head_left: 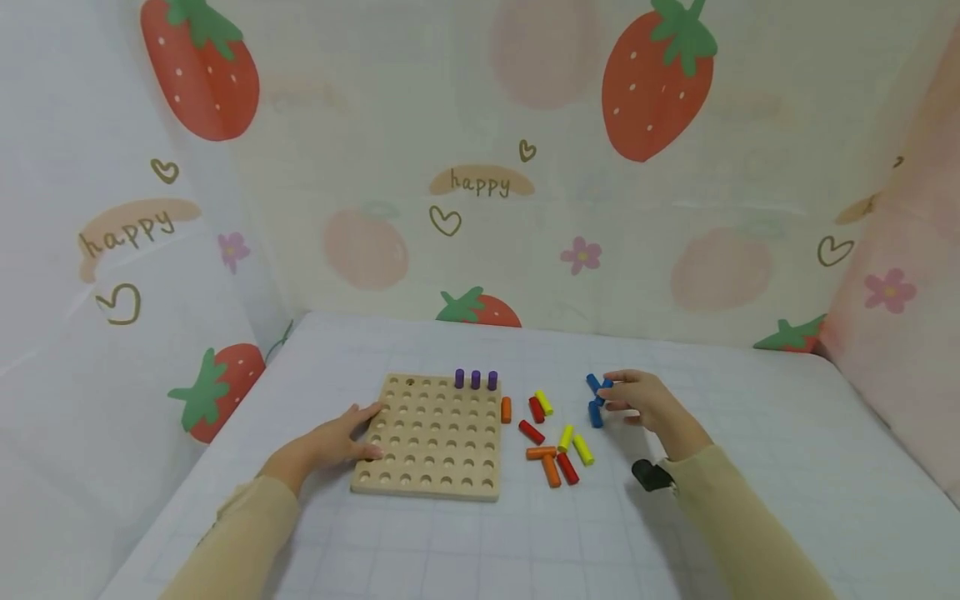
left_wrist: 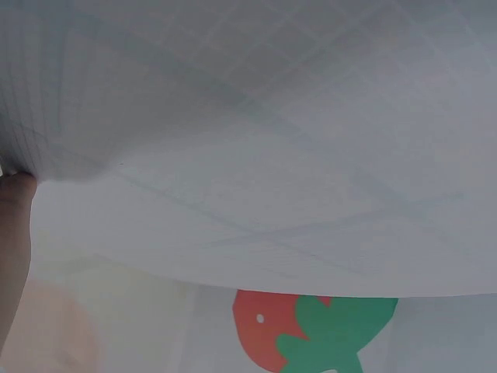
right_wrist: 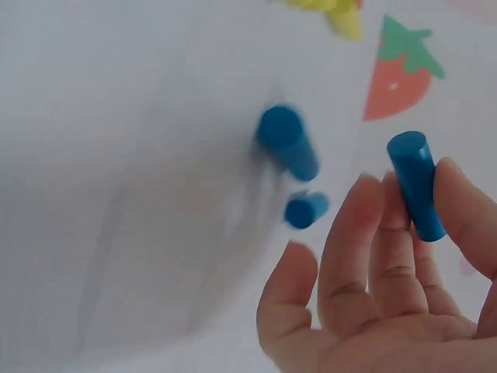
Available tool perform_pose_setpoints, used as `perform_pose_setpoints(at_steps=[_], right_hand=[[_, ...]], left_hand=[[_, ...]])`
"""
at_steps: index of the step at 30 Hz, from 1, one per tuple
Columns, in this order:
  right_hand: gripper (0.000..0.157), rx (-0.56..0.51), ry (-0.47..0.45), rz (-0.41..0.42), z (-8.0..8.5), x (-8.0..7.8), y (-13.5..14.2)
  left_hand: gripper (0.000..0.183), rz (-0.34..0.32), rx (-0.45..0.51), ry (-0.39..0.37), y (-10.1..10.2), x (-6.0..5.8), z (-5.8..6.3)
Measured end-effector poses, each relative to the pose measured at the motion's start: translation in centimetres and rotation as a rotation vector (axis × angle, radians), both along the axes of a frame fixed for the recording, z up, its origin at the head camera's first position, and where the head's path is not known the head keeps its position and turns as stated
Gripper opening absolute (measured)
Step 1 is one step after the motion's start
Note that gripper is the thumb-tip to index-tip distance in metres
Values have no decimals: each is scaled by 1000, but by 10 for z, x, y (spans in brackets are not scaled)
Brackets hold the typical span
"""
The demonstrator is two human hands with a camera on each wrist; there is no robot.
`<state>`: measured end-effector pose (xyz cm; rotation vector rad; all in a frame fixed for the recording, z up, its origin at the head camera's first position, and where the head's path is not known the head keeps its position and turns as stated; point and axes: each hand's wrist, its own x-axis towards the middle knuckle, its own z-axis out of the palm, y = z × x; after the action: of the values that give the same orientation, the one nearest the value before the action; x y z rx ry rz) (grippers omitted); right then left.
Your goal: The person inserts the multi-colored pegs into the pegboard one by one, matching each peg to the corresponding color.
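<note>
My right hand (head_left: 641, 404) pinches a small blue peg (right_wrist: 415, 186) between thumb and fingertips, lifted above the table. Two other blue pegs lie on the cloth beside that hand, a nearer one (head_left: 595, 414) and a farther one (head_left: 592, 383). A square wooden pegboard (head_left: 438, 442) with rows of round holes lies left of the pegs. Three purple pegs (head_left: 476, 379) stand upright in its back row, at the right end. My left hand (head_left: 330, 440) rests at the board's left edge, thumb and forefinger spread and touching it. In the left wrist view just one finger (left_wrist: 14, 233) shows.
Between board and right hand lie loose red pegs (head_left: 531, 432), yellow pegs (head_left: 583, 450) and orange pegs (head_left: 551, 471). One orange peg (head_left: 506, 409) lies close to the board's right edge. A white cloth (head_left: 420, 550) covers the table; strawberry-print curtains (head_left: 480, 250) surround it.
</note>
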<state>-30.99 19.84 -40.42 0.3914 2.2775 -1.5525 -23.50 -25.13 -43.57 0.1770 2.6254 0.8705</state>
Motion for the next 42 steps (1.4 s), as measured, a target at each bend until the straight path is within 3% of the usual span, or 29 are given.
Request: perform_pose_setpoints(at_steps=[11,30,36,42], right_hand=[[52,-188,46,112,10,6,-20],[44,-203,62,104,11,0,-66],[34,-219,77,117,16,3,-81],[35,-212,69,119,16,5,-97]], left_hand=[[96,-1,-15,-16,0,0,3],[96,-4,-7,-5,-1,2,4],[94,-2,-13,-2,1,4,8],[94,-9,-11,-1,1,4,7]])
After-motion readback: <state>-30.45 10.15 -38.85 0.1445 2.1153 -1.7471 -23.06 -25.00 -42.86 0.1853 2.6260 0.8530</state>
